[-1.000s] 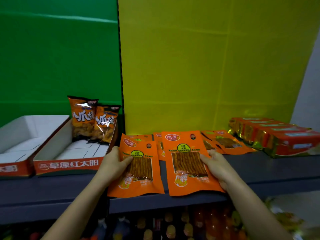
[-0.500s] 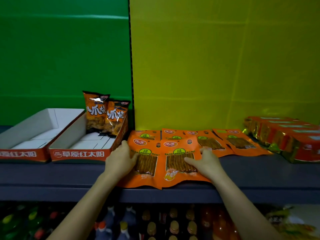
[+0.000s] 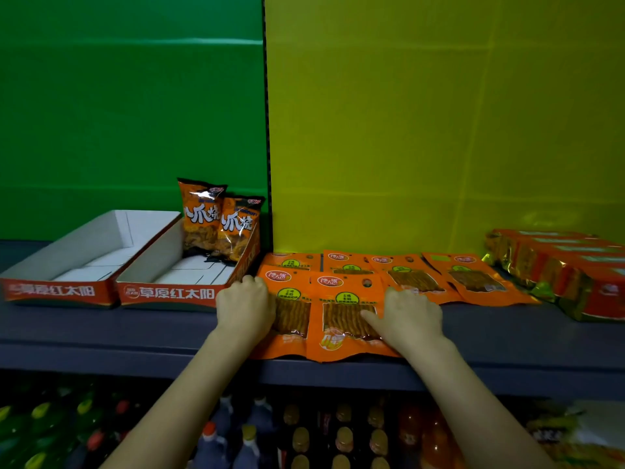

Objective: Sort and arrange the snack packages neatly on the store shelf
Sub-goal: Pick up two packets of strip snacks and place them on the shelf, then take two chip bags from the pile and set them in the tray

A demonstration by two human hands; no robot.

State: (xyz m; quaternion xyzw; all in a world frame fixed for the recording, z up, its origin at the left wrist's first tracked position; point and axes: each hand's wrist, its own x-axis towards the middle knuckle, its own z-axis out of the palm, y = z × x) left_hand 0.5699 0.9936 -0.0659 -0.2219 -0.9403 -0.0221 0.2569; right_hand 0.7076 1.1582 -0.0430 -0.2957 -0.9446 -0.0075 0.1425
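Two flat orange snack packets with clear windows lie side by side at the shelf's front edge, the right one overlapping the left. My left hand [image 3: 245, 308] curls over the left edge of the left packet [image 3: 291, 301]. My right hand [image 3: 407, 319] rests on the right packet [image 3: 340, 321], fingers across its window. Behind them, several more of the same orange packets [image 3: 414, 279] lie flat in a row against the yellow back panel. Two upright orange chip bags [image 3: 216, 221] stand at the back of a red cardboard tray [image 3: 169, 294].
A second red tray [image 3: 57, 292] with nothing in it sits at the far left. Red-and-gold wrapped packs [image 3: 558, 265] are lined up at the right end of the dark grey shelf [image 3: 101, 330]. Bottles [image 3: 304, 434] fill the shelf below.
Both hands have lowered the two orange packets onto the shelf and slid them back and together, so they now lie flat and overlap. My view has shifted to the left.
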